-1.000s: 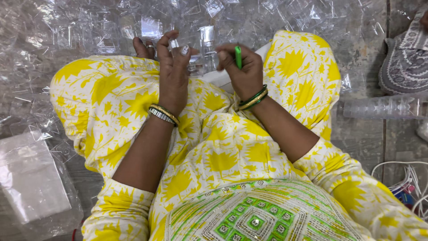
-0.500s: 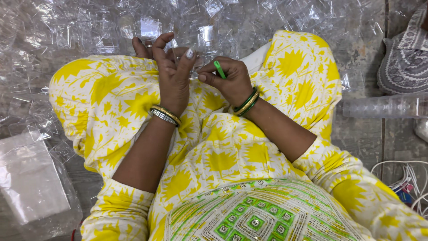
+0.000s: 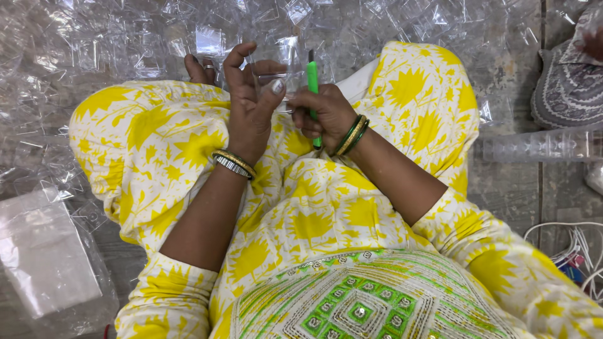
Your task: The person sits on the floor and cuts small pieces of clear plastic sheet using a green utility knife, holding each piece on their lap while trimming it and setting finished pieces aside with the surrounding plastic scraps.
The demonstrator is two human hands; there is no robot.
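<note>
Right hand [image 3: 326,113] grips a green pen-like tool [image 3: 312,78] upright, its tip rising above the knuckles. Left hand [image 3: 248,103], fingers spread, seems to pinch a small clear plastic piece [image 3: 276,80] just beside it.

grey floor strewn with clear plastic pieces

the stone floor [image 3: 509,188] shows bare in grey patches at the right. a thick scatter of small clear plastic pieces [image 3: 125,44] covers its top and left parts. a stack of clear plastic cups [image 3: 540,145] lies on its side at the right edge. a flat clear plastic bag [image 3: 44,257] rests at the lower left. white wires [image 3: 571,242] curl at the lower right, and a grey patterned cloth [image 3: 565,88] sits at the upper right.
</note>
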